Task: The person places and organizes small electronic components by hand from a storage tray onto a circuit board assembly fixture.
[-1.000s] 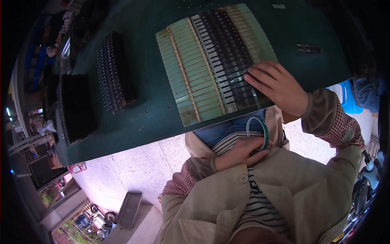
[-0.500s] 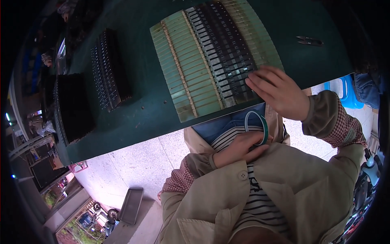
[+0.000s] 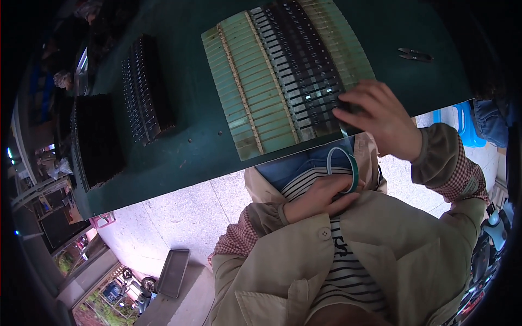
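Note:
A pale green panel (image 3: 244,92) with rows of dark strips lies on the dark green table (image 3: 190,157), reaching its near edge. My right hand (image 3: 380,117) rests on the panel's near right corner, fingers pressing the dark strips there. My left hand (image 3: 318,196) is held against my chest below the table edge and grips a roll of green tape (image 3: 343,168). A thin strip of tape seems to run from the roll up toward my right hand.
Two black trays of dark parts (image 3: 144,89) (image 3: 95,138) sit on the table's left side. Small snips (image 3: 416,54) lie at the far right. A blue stool (image 3: 462,127) stands on the floor to the right, a grey tray (image 3: 174,271) on the floor lower left.
My right hand has slid a little along the panel's near right corner. The left hand stays at my chest with the tape roll.

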`<act>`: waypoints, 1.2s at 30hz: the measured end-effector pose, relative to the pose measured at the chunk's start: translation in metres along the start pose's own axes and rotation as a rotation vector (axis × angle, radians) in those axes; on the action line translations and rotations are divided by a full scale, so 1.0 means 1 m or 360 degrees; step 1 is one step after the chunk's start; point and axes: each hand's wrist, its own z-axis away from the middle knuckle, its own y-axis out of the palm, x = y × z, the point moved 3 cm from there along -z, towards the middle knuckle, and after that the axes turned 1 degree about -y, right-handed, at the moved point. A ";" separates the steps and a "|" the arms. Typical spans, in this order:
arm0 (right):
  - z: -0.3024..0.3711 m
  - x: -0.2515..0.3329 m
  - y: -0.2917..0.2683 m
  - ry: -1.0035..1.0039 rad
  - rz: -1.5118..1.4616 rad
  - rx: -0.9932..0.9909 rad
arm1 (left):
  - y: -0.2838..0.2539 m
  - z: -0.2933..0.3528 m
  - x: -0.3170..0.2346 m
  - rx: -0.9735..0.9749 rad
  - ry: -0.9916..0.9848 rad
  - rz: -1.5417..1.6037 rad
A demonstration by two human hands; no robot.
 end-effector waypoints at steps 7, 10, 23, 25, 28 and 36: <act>-0.007 -0.010 0.000 0.0235 -0.0328 -0.0176 | 0.002 0.001 0.001 -0.0005 -0.0039 0.0017; -0.010 -0.011 0.002 0.0191 -0.0264 -0.0228 | 0.002 -0.003 0.002 0.0003 0.0000 0.0026; 0.006 0.013 0.011 -0.0098 0.0220 -0.0022 | -0.001 -0.003 -0.003 0.0002 0.0068 -0.0020; 0.007 0.015 0.010 -0.0098 0.0232 -0.0025 | 0.001 0.000 -0.002 -0.0009 0.0064 0.0001; 0.007 0.015 0.011 -0.0090 0.0270 -0.0034 | 0.001 0.000 0.003 -0.0020 0.0061 0.0039; 0.012 0.016 0.012 -0.0068 0.0315 -0.0021 | 0.000 0.000 0.009 0.0000 -0.0055 0.0120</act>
